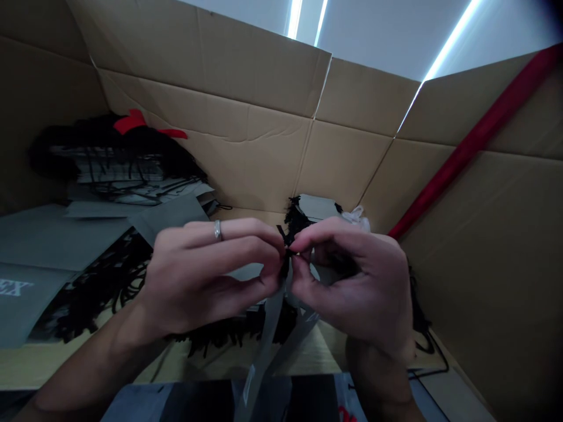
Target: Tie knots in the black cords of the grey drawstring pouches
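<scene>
My left hand (215,275), with a ring on one finger, is closed in a pinch on a short black cord (288,253). My right hand (352,269) faces it and pinches the same cord between thumb and forefinger. The fingertips nearly meet, so most of the cord is hidden. Just below the fingers hang narrow grey strips (269,334), apparently the edges of a thin folded piece; how they join the cord is not visible.
Grey flat paper pieces (65,246) and a stack topped with black cords (118,158) and red strips (132,121) lie left. Behind my hands sits a smaller grey stack (317,206). Cardboard walls (255,129) surround the wooden table (308,351); a red band (475,146) slants at right.
</scene>
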A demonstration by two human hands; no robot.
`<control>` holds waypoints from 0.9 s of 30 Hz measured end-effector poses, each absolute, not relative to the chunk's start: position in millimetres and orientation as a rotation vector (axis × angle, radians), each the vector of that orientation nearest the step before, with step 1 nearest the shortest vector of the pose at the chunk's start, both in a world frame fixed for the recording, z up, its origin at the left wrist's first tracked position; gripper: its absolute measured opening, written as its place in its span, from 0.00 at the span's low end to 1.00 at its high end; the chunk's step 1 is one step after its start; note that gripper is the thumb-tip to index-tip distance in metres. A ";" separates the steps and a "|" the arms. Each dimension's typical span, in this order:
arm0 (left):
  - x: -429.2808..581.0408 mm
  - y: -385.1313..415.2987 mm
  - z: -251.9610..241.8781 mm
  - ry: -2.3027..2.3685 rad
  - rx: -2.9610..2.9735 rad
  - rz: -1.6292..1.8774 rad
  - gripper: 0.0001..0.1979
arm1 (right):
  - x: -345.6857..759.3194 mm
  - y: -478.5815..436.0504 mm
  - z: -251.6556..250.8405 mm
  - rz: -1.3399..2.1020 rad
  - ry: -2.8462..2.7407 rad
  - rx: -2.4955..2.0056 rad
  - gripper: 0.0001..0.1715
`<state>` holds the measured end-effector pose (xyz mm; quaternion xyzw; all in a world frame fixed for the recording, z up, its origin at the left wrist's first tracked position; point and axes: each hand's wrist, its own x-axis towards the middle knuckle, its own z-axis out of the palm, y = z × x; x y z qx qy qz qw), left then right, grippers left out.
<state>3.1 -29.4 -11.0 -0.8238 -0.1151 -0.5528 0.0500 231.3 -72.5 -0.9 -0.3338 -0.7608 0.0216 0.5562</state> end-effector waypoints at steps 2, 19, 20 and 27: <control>5.4 -25.6 -6.9 -0.322 -2.582 -1.749 0.12 | 233.1 -70.0 1.4 0.121 -1.814 -0.783 0.17; 5.0 -0.5 -2.1 -0.127 -2.739 -1.899 0.13 | 231.9 -54.6 10.7 0.455 -1.736 -0.761 0.12; 3.6 -4.3 -3.3 -0.194 -2.665 -1.822 0.13 | 232.2 -54.2 10.1 0.428 -1.734 -0.771 0.12; -6.1 -18.6 -13.5 -0.290 -2.417 -1.526 0.11 | 231.7 -54.6 4.3 0.242 -1.762 -0.848 0.13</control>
